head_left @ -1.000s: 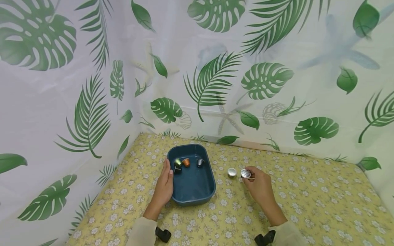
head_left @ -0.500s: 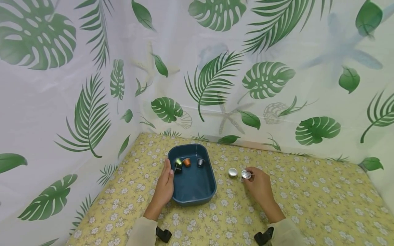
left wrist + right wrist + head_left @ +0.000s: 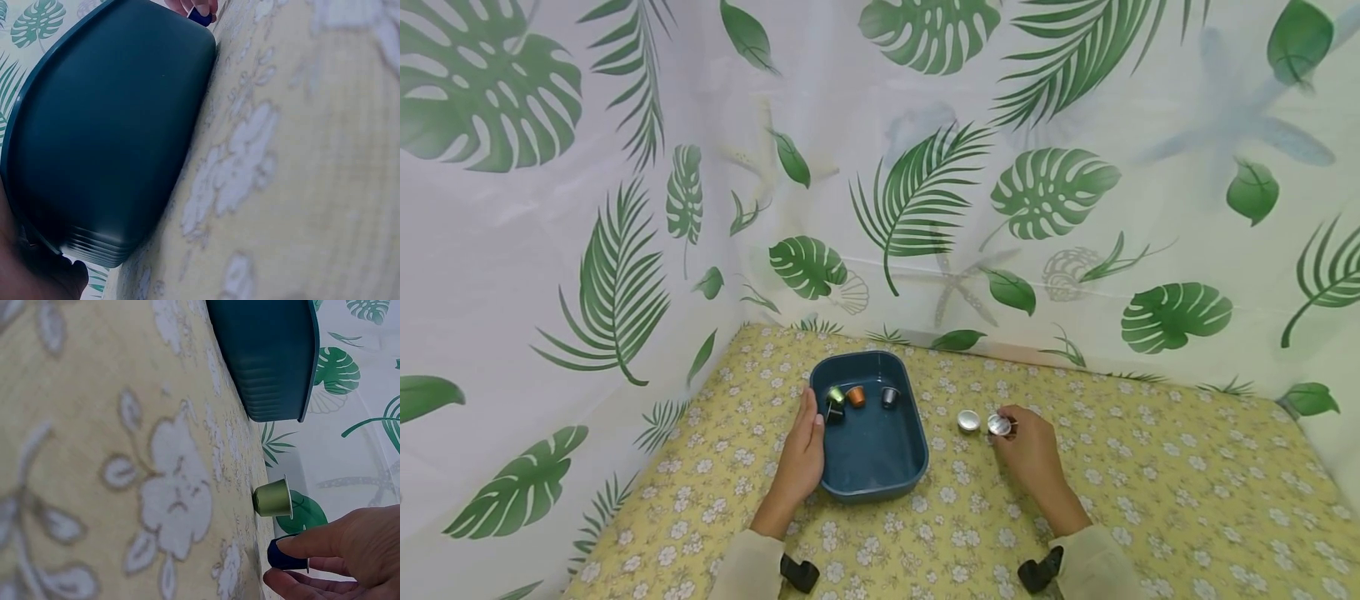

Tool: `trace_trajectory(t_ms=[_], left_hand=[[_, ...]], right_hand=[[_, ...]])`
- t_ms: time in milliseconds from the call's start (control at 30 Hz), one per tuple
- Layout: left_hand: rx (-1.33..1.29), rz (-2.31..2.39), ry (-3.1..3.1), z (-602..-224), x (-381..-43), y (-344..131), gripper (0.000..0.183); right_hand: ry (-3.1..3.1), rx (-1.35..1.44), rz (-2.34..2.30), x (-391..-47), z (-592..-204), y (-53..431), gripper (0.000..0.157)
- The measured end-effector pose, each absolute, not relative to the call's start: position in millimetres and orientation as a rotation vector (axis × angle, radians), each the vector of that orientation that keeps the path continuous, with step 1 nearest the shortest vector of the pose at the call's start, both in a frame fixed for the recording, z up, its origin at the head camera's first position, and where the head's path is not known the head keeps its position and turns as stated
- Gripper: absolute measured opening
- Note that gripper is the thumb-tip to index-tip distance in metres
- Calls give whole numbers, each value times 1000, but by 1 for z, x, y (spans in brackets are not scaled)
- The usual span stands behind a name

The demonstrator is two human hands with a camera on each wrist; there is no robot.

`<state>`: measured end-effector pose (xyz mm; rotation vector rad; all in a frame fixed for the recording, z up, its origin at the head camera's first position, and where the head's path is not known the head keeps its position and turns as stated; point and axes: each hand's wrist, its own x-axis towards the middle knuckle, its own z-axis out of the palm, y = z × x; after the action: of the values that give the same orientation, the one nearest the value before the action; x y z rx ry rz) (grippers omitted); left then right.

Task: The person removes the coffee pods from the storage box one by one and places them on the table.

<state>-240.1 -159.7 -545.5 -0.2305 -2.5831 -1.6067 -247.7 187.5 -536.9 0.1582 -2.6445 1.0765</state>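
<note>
In the head view my left hand [image 3: 801,458] lies along the left side of a dark blue plastic bin [image 3: 872,467], fingers straight against its wall. To the right of the bin, my right hand [image 3: 1032,450] pinches a dark blue coffee capsule [image 3: 284,555] between thumb and fingers, its silver foil lid [image 3: 999,425] facing up. Just left of it a green coffee capsule [image 3: 272,499] stands on its narrow end, foil lid up. Inside the bin lie several capsules: a light green one [image 3: 836,395], an orange one [image 3: 856,397], a grey one [image 3: 889,397] and a black one [image 3: 834,413].
A yellow flowered cloth [image 3: 1150,500] covers the table. White sheets with green leaf prints [image 3: 895,208] hang as walls behind and to the left. The bin stands between the left hand and the two capsules on the cloth.
The pinched capsule's lid tilts slightly differently, and the right hand has shifted very little. The left hand and bin hold their place.
</note>
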Motion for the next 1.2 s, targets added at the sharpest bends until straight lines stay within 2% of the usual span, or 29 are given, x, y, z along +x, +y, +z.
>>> trace_trajectory(t_ms=[1200], left_hand=[[-220,-1579,-2578,-546,-242,-160,56]], right_hand=[[-2645,185,985,-253,-543,188,33]])
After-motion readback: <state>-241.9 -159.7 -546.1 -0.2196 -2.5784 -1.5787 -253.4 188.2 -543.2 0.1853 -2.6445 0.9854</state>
